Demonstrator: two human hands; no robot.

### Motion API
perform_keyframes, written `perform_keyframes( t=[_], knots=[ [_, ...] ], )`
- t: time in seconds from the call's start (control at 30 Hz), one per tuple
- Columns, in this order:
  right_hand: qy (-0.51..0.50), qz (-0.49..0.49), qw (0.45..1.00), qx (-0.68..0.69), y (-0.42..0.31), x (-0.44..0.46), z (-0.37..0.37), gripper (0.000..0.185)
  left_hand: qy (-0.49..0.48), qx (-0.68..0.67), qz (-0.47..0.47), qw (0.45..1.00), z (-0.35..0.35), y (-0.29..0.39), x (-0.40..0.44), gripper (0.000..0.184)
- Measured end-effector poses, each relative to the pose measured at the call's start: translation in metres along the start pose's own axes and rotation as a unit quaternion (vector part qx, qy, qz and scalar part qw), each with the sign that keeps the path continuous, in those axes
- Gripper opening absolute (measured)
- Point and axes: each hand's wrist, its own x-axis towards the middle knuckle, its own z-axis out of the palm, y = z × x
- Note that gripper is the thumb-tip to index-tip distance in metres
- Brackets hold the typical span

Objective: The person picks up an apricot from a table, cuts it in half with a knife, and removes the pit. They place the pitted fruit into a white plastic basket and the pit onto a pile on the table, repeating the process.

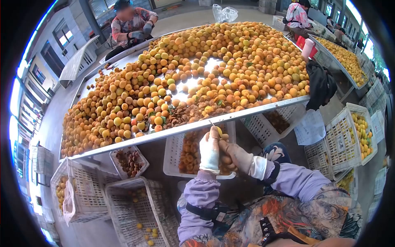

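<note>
A: What do we lose from sight around the hands?
B: Most of the fruit: we see only a yellow sliver between the left hand and the right hand, just below the near edge of the table. The left fingers are narrow, closed about the fruit. The right fingers are curled; what they grip, if anything, we cannot tell. The round lens cuts off the corners of the scene.

A: Which way does the fruit point?
B: With so little exposed, we cannot fix its long axis. A thin, pale spike rises beside it, above the left thumb, slanting up and leftward against the table edge; its lower end is hidden.

A: What surrounds the hands?
B: A heap of orange fruit covers much of the table, with brown, shrivelled pieces near the edge. Below the hands stands a white crate of fruit, partly screened by both hands. We note more crates to either side, a paper sheet and a dark cloth draped over the table's right corner. Across the table sits a co-worker in grey gloves.
</note>
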Motion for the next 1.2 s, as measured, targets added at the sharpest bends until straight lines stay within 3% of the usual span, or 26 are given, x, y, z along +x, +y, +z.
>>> perform_keyframes(
  t=[0.07,0.2,0.3,0.37,0.43,0.5,0.57,0.6,0.77,0.83,0.93,0.97,1.0,1.17,1.2],
  knots=[
    [-0.077,0.152,0.969,0.181,-0.002,0.005,-0.008,0.039,0.0,0.011,0.048,0.999,-0.002,0.001,0.001,0.04],
    [-0.167,0.126,0.951,0.226,-0.012,-0.003,-0.015,0.043,-0.047,0.034,0.092,0.994,-0.01,0.0,0.005,0.044],
    [-0.194,0.117,0.936,0.268,-0.006,-0.001,-0.014,0.04,-0.043,0.013,0.045,0.998,-0.004,0.009,-0.001,0.049],
    [-0.206,0.099,0.933,0.278,-0.001,0.002,-0.012,0.04,-0.028,-0.095,-0.074,0.992,0.0,0.015,-0.007,0.053],
    [-0.221,0.078,0.93,0.284,-0.001,0.006,-0.01,0.04,-0.024,-0.101,-0.055,0.993,0.005,0.017,-0.008,0.055],
    [-0.112,0.052,0.986,0.11,-0.004,0.009,-0.007,0.044,-0.016,-0.107,-0.031,0.994,0.004,0.014,-0.004,0.057],
    [-0.113,-0.004,0.991,0.077,-0.009,0.007,-0.018,0.043,0.032,-0.133,0.044,0.99,-0.005,0.0,0.013,0.055],
    [-0.109,-0.06,0.991,0.044,-0.014,0.007,-0.023,0.042,-0.001,-0.061,0.079,0.995,-0.018,-0.008,0.019,0.047],
    [0.033,-0.055,0.996,0.069,-0.035,0.031,-0.038,0.032,0.043,0.075,0.168,0.982,0.004,-0.001,0.009,0.035],
    [0.122,-0.141,0.981,0.058,-0.03,0.044,-0.03,0.032,0.094,0.192,0.237,0.948,0.005,-0.008,0.012,0.032],
    [0.112,-0.206,0.972,0.03,-0.016,0.059,-0.028,0.026,0.106,0.243,0.278,0.924,0.01,-0.013,0.014,0.03],
    [0.13,-0.244,0.961,-0.009,-0.013,0.062,-0.025,0.025,0.103,0.247,0.274,0.924,0.012,-0.015,0.014,0.03],
    [0.133,-0.201,0.97,-0.011,-0.011,0.064,-0.025,0.021,0.095,0.243,0.249,0.933,0.014,-0.016,0.013,0.034],
    [0.12,-0.201,0.971,0.037,-0.003,0.074,-0.025,0.017,0.112,0.285,0.219,0.926,0.028,-0.015,0.011,0.038],
    [0.138,-0.205,0.969,-0.007,0.003,0.08,-0.026,0.024,0.101,0.297,0.197,0.929,0.02,-0.02,0.014,0.037]
  ],
)
